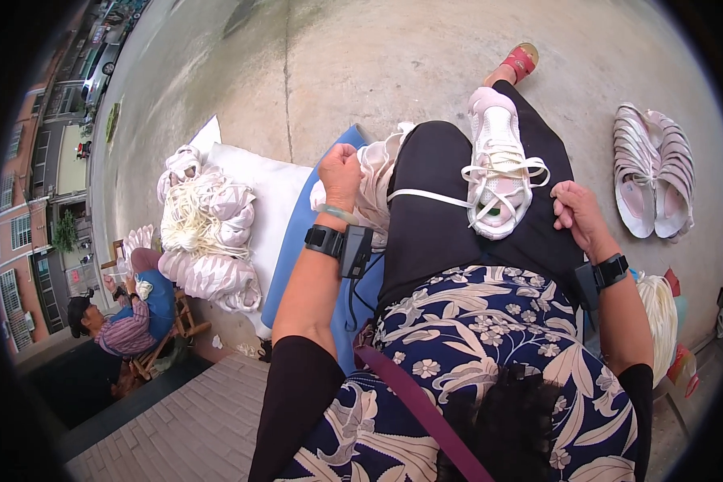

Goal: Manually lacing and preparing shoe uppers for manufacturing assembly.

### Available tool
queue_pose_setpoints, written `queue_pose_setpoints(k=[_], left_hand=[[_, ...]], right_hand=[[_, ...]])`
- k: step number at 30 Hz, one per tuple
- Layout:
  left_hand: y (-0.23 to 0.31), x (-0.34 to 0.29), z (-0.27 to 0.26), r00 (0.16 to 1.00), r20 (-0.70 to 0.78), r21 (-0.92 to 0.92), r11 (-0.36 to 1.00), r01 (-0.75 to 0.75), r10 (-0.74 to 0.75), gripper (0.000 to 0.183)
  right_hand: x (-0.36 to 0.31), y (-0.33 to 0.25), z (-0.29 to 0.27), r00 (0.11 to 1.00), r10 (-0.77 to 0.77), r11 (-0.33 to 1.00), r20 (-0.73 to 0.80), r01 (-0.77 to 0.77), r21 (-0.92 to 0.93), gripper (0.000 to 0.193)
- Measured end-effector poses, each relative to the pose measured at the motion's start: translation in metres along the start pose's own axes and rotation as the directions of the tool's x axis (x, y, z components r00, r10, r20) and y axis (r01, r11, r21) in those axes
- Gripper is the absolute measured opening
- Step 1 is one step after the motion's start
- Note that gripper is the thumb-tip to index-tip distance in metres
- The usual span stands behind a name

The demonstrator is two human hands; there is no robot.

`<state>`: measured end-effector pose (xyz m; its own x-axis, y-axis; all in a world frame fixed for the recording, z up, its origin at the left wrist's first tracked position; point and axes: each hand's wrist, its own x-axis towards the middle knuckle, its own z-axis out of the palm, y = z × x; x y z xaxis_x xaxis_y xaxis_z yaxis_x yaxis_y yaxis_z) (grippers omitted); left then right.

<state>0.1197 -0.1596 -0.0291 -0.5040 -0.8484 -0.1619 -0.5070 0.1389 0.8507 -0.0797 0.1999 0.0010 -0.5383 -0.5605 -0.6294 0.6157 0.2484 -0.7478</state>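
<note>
sneaker (498, 165): white and pale pink woven mesh, matt, with flat cloth laces
lace (426, 197): white cloth strand, matt
trousers (434, 209): black cloth, smooth and dull
blouse (474, 353): navy cloth with a cream flower print, soft sheen
wrist devices (353, 251): black plastic, matt, on rubbery-looking bands
bangle (337, 213): pale green, glossy, perhaps jade or glass
ground (377, 64): rough grey concrete, stained
sack (273, 201): white woven plastic, it seems
shoe uppers (655, 169): pink and white mesh by the ground's right edge
</note>
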Motion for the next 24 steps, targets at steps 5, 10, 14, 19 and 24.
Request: queue_pose_setpoints(k=[5, 10, 14, 19, 24], left_hand=[[0.0, 0.009, 0.038, 0.914, 0.197, 0.276, 0.874, -0.399, 0.355, 0.011], [0.012, 0.017, 0.039, 0.814, 0.581, 0.692, 0.512, -0.509, 0.024, 0.02], [0.01, 0.009, 0.031, 0.877, 0.48, 0.775, 0.459, -0.434, 0.019, 0.023], [-0.006, 0.01, -0.031, 0.979, 0.106, 0.811, 0.555, -0.188, 0.176, 0.019], [0.03, -0.008, -0.114, 0.975, -0.223, 0.398, 0.914, 0.077, 0.015, 0.023]], right_hand=[[0.005, 0.001, 0.007, 0.999, -0.04, 0.995, -0.023, 0.038, -0.097, 0.012], [0.012, 0.001, 0.002, 0.999, -0.028, 0.995, -0.027, 0.025, -0.095, 0.013], [0.011, 0.002, -0.001, 0.999, -0.031, 0.998, -0.012, 0.03, -0.054, 0.013], [0.011, 0.005, -0.001, 0.999, -0.041, 0.996, -0.005, 0.04, -0.08, 0.014], [0.008, 0.009, -0.01, 0.997, -0.075, 0.996, 0.001, 0.075, -0.049, 0.013]])
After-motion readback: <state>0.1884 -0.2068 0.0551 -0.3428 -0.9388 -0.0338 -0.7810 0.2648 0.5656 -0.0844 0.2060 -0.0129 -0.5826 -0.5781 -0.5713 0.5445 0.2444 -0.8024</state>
